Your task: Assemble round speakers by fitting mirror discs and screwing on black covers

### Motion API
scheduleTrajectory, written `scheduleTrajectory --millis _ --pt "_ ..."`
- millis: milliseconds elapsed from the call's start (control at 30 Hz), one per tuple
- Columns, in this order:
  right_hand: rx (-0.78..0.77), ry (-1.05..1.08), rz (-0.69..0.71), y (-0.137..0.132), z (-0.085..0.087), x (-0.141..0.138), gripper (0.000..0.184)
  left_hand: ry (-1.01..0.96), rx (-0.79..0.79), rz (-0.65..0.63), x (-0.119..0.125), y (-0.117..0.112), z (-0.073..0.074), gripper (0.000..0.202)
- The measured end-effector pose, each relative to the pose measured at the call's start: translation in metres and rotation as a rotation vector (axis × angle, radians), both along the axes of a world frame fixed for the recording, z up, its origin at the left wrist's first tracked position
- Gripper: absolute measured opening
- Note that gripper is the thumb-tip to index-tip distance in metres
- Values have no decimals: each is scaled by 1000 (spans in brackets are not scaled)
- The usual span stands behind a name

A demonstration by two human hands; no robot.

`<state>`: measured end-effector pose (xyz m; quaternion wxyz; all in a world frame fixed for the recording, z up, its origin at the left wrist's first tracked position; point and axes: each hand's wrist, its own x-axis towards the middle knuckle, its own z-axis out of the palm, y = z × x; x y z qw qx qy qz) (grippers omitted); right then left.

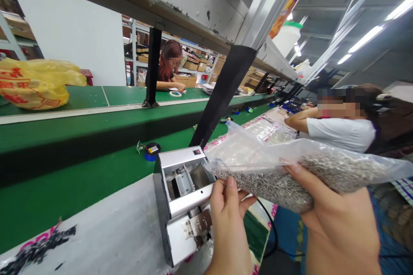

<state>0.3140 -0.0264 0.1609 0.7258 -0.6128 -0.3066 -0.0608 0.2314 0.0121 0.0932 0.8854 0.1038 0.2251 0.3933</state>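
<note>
In the head view, the machine [185, 208] stands on a pale sheet [125, 223], its top open, with a switch [196, 152] on its far rim. The bag [269, 182], clear plastic and loaded with small metal pieces [335, 172], is held to the right of the machine, its left end over the machine's right edge; whether the two touch, I cannot tell. The left hand [230, 219], just beside the machine's right side, pinches the bag's lower edge near that end. The right hand [338, 215], farther right of the machine, grasps the bag from below, thumb pressed on its near face.

A cable [274, 227] curves down right of the machine. Left of it and beyond lies a blue ring [150, 155] on the green belt [97, 167]; black scraps [41, 247] lie well to its left. Behind the machine rises a black post [222, 90]. One person [167, 68] sits beyond the machine, another [338, 131] beyond and right of it.
</note>
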Motion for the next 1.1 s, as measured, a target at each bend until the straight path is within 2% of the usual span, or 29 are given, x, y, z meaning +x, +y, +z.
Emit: scheduleTrajectory --millis 100,400,567,733,867,1100 --pt "19 65 54 4 4 -3 41 15 -5 27 1 -1 -2 47" --pt "-47 20 73 7 8 3 41 -2 69 -37 5 0 -7 57" --pt "-51 56 135 7 6 5 36 4 12 -7 4 -2 -10 49" --pt "-74 -4 88 7 3 5 31 -108 -125 2 0 -4 -5 41" --pt "-90 -4 100 8 5 4 31 -152 -111 -30 -3 -3 1 50" --pt "-99 -8 103 7 11 1 35 -104 -97 -32 -4 0 6 49"
